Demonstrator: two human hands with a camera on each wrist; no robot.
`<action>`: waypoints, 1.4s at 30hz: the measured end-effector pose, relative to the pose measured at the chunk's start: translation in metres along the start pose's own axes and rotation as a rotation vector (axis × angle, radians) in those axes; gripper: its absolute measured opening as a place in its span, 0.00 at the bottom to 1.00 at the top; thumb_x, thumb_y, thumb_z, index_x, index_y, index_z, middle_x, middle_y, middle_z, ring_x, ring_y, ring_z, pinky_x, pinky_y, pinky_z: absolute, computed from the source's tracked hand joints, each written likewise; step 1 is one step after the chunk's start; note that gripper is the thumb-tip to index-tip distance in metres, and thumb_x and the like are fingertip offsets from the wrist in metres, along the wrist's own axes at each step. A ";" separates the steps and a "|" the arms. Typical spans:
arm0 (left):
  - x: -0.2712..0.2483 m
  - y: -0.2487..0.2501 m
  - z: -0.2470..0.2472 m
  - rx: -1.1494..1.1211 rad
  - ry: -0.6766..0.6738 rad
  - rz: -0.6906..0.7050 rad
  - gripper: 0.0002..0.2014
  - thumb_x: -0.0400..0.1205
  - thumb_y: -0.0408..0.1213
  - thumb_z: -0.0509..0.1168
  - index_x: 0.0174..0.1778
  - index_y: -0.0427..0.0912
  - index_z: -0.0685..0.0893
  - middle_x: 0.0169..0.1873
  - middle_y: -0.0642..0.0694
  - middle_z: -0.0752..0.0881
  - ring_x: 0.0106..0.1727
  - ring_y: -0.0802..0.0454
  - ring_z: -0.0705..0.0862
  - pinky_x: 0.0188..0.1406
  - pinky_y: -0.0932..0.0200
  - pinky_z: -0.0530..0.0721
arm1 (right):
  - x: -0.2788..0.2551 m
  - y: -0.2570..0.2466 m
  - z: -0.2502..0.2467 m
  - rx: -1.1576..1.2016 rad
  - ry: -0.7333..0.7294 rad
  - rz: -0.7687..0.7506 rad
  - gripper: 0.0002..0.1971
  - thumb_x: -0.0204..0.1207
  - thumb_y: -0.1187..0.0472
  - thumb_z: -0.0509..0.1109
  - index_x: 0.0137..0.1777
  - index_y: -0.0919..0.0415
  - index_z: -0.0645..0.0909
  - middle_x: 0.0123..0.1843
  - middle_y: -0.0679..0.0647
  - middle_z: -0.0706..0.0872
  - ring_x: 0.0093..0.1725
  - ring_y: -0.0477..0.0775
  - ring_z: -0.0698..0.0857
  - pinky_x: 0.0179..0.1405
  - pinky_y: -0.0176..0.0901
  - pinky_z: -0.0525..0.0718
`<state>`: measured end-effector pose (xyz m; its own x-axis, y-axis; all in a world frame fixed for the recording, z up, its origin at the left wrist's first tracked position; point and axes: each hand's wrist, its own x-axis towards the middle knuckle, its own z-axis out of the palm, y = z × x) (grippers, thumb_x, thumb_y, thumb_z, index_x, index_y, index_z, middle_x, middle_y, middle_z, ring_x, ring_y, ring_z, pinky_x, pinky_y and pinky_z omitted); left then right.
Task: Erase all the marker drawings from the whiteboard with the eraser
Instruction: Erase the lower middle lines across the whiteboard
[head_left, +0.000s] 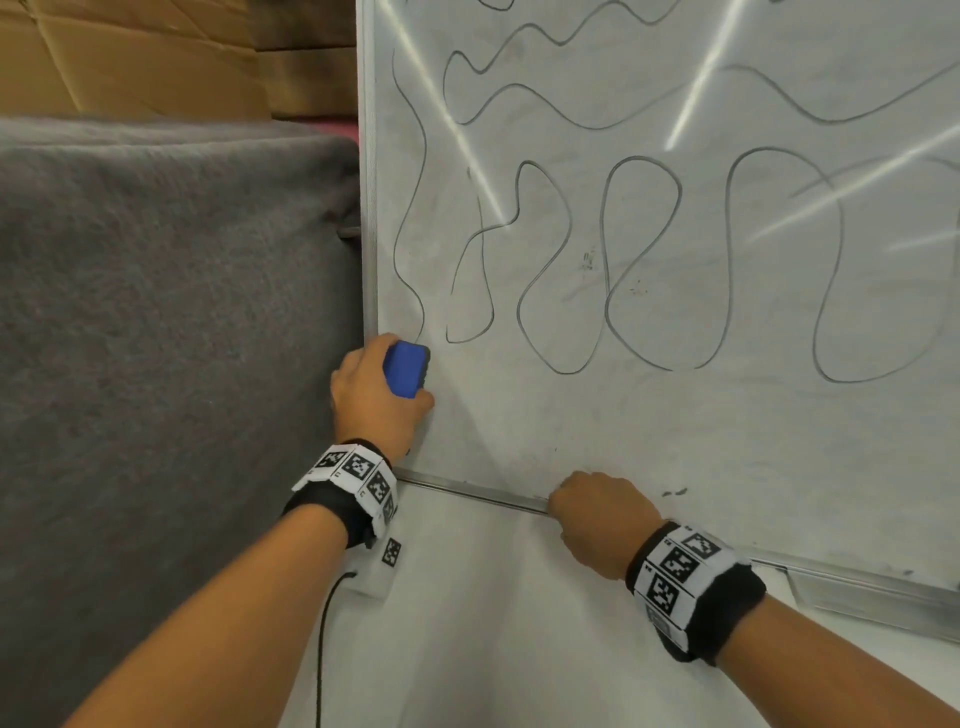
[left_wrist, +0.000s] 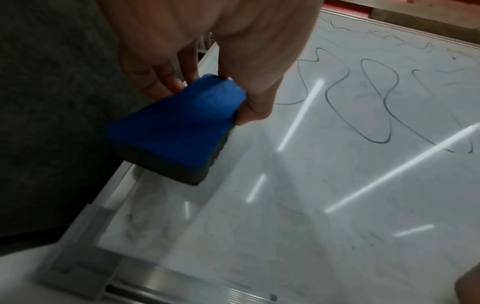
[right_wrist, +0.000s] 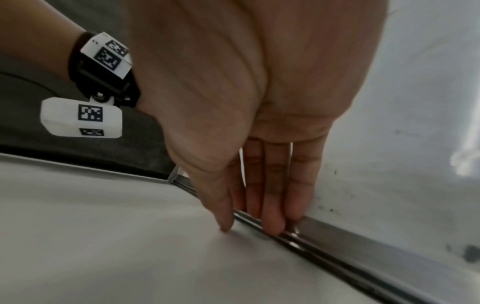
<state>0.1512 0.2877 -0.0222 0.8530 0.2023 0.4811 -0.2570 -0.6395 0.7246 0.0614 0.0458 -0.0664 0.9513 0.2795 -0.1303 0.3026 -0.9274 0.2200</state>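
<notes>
Whiteboard (head_left: 675, 426): propped, braced at near edge by right hand (head_left: 597, 519), fingers straight; may shift if released. Marker drawings (head_left: 639, 260): far, unerased; streaks likely. Eraser (head_left: 407, 368): lower left corner, clamped in left hand (head_left: 374, 395); could snag frame.

whiteboard (head_left: 649, 426) open rightward, grey blanket (head_left: 171, 312) crowding left edge

Looks like a storeroom or workshop corner: stacked cardboard boxes (head_left: 156, 52) behind a grey felt blanket (head_left: 171, 312), a scribbled whiteboard (head_left: 649, 415) flat on a white table (head_left: 493, 649).
</notes>
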 end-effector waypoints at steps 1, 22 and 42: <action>0.001 -0.001 -0.002 0.001 -0.003 0.011 0.34 0.69 0.34 0.80 0.73 0.47 0.79 0.65 0.40 0.80 0.64 0.41 0.78 0.63 0.50 0.79 | 0.000 0.001 0.002 0.008 -0.001 0.004 0.09 0.86 0.61 0.62 0.61 0.59 0.81 0.58 0.57 0.82 0.52 0.58 0.84 0.40 0.46 0.74; 0.020 0.019 -0.011 0.027 -0.028 0.092 0.29 0.70 0.37 0.82 0.65 0.46 0.79 0.57 0.44 0.78 0.55 0.48 0.78 0.54 0.54 0.79 | -0.043 0.053 -0.017 0.097 0.393 0.094 0.15 0.83 0.50 0.61 0.63 0.54 0.82 0.55 0.51 0.81 0.55 0.56 0.79 0.40 0.45 0.72; 0.014 0.034 -0.002 0.020 0.008 -0.007 0.29 0.69 0.34 0.83 0.62 0.45 0.76 0.61 0.43 0.71 0.55 0.46 0.75 0.54 0.55 0.76 | -0.096 0.128 0.027 -0.181 0.639 0.082 0.36 0.61 0.67 0.81 0.73 0.62 0.79 0.72 0.72 0.74 0.68 0.77 0.75 0.62 0.67 0.77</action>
<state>0.1532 0.2707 0.0098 0.8513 0.2128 0.4796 -0.2414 -0.6527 0.7182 0.0072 -0.1065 -0.0515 0.8026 0.3542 0.4800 0.1800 -0.9109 0.3713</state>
